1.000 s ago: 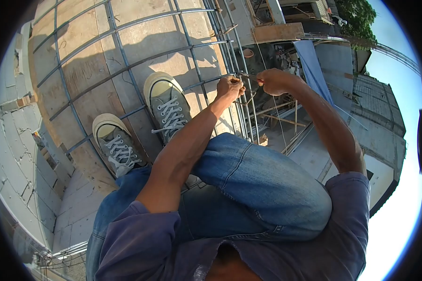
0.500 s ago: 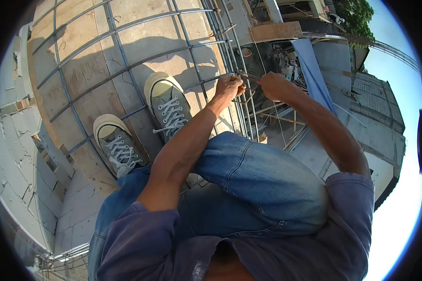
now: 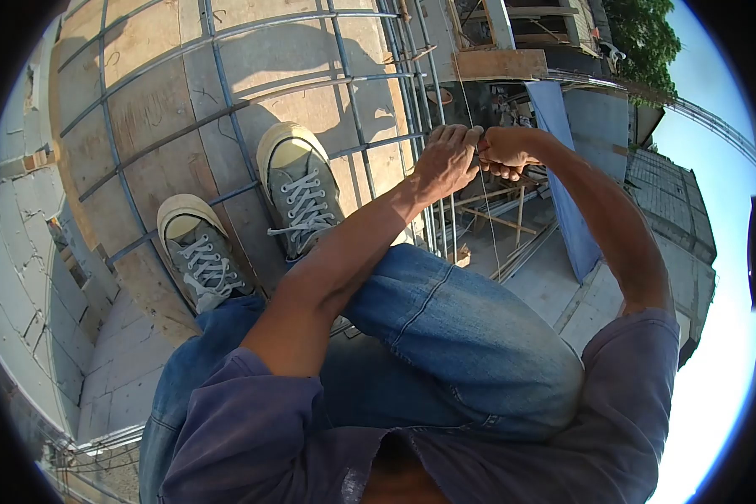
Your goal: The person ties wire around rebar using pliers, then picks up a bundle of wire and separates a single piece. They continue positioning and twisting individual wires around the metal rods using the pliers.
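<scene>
hands (image 3: 449,161) at rebar (image 3: 364,148), tub (image 3: 443,97) — contents unclear

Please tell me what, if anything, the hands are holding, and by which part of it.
That cannot be told: the left hand and the right hand are close together near the steel bars and hide anything in their grip.

Just beside my left hand (image 3: 447,161), the bars (image 3: 411,80) are bare metal, dull and bluish grey, with a faint sheen in the sun. The boards (image 3: 155,109) under them, farther left of my grip, are wood, matt, stained and scuffed. Past my right hand (image 3: 508,149), the blue sheet (image 3: 575,227) looks like smooth, matt cloth. Below my grip, my jeans (image 3: 470,336) are faded denim, my shirt (image 3: 252,445) plain matt cloth, and my shoes (image 3: 302,202) dull fabric with smooth, rubbery toe caps (image 3: 290,139).
</scene>
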